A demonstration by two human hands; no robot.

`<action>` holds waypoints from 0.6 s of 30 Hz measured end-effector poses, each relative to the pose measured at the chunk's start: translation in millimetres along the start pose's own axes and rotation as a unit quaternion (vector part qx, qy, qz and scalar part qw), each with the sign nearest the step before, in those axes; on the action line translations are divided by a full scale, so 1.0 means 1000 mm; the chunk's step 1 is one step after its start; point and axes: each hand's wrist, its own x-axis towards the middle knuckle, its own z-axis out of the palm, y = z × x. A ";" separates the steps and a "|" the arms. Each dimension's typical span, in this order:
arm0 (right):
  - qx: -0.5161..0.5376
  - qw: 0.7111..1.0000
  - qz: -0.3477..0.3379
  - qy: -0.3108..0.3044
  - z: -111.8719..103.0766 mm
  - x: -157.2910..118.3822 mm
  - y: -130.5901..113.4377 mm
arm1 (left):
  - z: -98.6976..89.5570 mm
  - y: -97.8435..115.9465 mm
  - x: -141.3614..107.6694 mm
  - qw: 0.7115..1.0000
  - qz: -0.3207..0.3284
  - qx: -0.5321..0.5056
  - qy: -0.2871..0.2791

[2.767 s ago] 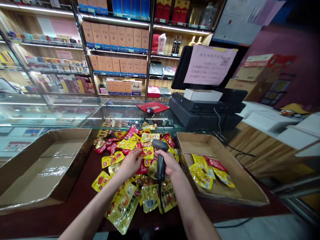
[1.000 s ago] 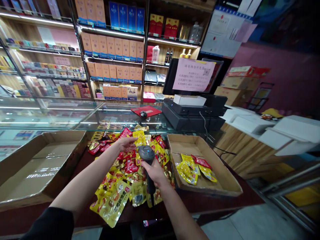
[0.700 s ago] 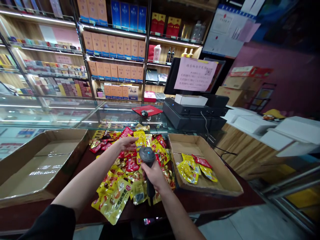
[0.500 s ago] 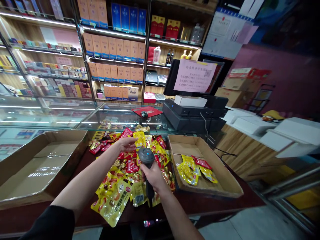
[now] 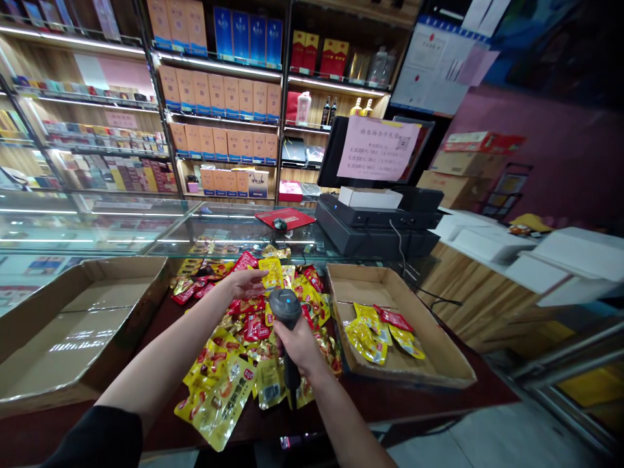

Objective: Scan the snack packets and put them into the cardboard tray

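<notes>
My right hand [image 5: 298,346] is wrapped round the handle of a black barcode scanner [image 5: 285,307], whose head points away from me over the pile. My left hand [image 5: 246,284] reaches in from the left and holds a small yellow snack packet [image 5: 272,273] at its left edge, just beyond the scanner head. Beneath both hands spreads a heap of red and yellow snack packets [image 5: 256,327]. A larger gold packet [image 5: 225,400] lies at the near edge of the heap. The thumb of my left hand is partly hidden.
A cardboard tray [image 5: 446,351] with several packets stands on the right; another cardboard tray [image 5: 110,328] is on the left. Behind are a glass counter [image 5: 170,224], a mouse [image 5: 279,224] and a monitor [image 5: 336,153] with a paper sign. A cable [image 5: 433,296] trails right.
Both hands, the scanner and the yellow packet keep nearly the same places. The whole view has shifted very slightly.
</notes>
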 end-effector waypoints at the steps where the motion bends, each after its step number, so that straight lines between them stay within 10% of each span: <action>1: 0.001 1.000 0.001 0.000 0.000 0.000 0.001 | 0.001 0.000 0.000 1.000 0.002 0.004 -0.009; 12: 0.074 0.996 -0.045 0.032 -0.017 0.019 0.004 | 0.001 -0.002 -0.009 1.000 -0.005 0.010 -0.020; 18: 0.217 0.972 0.090 -0.002 -0.058 0.039 -0.032 | 0.018 -0.008 -0.031 0.995 0.002 0.034 -0.091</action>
